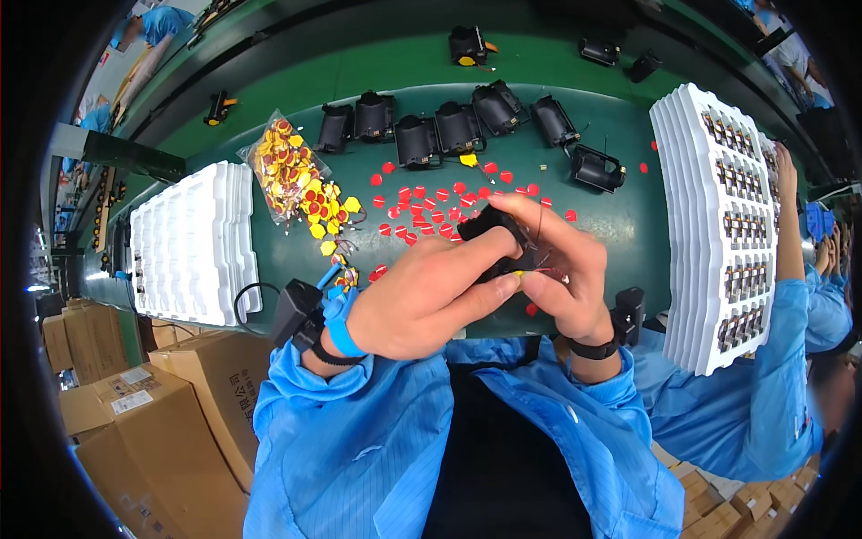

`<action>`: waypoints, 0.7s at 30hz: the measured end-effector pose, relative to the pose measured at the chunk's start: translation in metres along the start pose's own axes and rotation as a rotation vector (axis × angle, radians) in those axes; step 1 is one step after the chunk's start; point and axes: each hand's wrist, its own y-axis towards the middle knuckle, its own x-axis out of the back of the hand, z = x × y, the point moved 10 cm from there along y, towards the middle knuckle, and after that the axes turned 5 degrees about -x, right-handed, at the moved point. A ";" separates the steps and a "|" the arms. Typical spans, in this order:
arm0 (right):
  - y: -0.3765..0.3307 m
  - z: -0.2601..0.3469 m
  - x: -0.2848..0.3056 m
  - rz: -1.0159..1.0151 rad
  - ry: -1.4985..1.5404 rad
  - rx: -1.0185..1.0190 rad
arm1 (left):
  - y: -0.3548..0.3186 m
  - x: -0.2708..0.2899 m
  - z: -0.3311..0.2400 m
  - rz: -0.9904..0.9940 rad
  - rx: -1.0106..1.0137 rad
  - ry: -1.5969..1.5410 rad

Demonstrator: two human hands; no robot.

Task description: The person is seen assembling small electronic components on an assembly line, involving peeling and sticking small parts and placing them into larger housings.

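Over the near part of the green bench, both my hands are closed around one black plastic housing point(476, 230). My left hand point(429, 292) grips it from the left, its index finger pressed into the housing and its thumb underneath. From the right, my right hand point(570, 269) wraps its fingers and thumb round the other side. A bit of yellow shows between my thumbs; the rest of that part is hidden. Just beyond lie scattered red round discs point(437, 216). To the left, yellow and red wired discs point(316, 202) spill from a clear plastic bag point(285, 153).
Several black housings point(416, 141) stand in a row at the back. White moulded trays are stacked at left point(193, 251); another stack point(687, 225) at right holds small metal parts, with a co-worker's hand point(787, 180) at its edge. Cardboard boxes point(162, 440) sit lower left.
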 end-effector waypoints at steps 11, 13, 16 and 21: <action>-0.008 -0.001 0.005 -0.070 -0.087 -0.060 | -0.012 0.003 0.016 -0.126 -0.010 0.064; -0.009 0.008 -0.004 0.044 -0.249 -0.062 | -0.024 -0.013 0.021 -0.040 -0.060 0.236; -0.022 0.011 -0.012 0.151 -0.491 -0.073 | -0.026 -0.053 0.018 0.156 -0.196 0.388; -0.041 0.004 0.017 0.064 -0.742 -0.159 | -0.070 0.011 -0.039 -0.238 -0.286 0.837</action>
